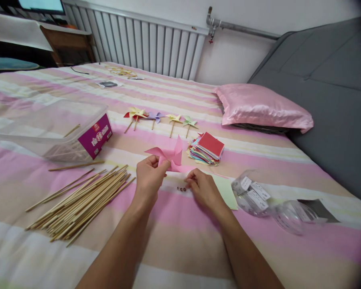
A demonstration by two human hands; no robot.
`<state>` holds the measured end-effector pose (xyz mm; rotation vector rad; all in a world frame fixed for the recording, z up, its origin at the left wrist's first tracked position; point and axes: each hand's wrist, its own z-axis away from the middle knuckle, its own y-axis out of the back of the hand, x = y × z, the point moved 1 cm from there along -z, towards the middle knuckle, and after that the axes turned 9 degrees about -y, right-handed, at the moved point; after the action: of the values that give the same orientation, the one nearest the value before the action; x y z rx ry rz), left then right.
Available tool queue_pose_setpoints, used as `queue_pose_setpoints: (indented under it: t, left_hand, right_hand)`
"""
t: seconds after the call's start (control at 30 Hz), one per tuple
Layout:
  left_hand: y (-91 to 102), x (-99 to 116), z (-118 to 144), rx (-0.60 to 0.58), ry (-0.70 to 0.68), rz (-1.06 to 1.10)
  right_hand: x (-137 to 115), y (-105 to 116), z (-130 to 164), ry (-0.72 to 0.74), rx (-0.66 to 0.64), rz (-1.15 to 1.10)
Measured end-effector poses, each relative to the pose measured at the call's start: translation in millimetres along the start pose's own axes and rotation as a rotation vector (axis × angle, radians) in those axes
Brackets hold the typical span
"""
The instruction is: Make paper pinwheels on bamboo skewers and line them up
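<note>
My left hand pinches a pink paper pinwheel at its middle, with the folded blades fanned out above the thumb. No stick shows on this pinwheel. Just to the right, my right hand is low over the bedspread with its fingertips pressed together. Whatever those fingers hold, if anything, is too small to make out. Several tiny brown beads lie on the cloth beside its fingertips. A pale green paper sheet lies partly behind the right hand.
Wooden sticks lie heaped at left, below a clear plastic box. Finished pinwheels lie farther back. A stack of coloured paper squares sits beyond my right hand, with clear plastic containers at right and a pink pillow behind.
</note>
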<state>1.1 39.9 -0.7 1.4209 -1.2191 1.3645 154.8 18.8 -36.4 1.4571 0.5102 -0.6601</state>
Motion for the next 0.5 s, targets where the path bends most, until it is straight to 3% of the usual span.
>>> queue_pose_setpoints:
  t: [0.3,0.5]
  left_hand:
    - [1.1,-2.6,-0.5,-0.008,-0.003,-0.001]
    - [1.2,-3.7,-1.3,-0.011,-0.008,0.001]
  right_hand:
    - [2.2,0.4,-2.9,-0.038,0.069,0.059]
    - [0.4,0.6,-2.2,-0.027,0.019,0.081]
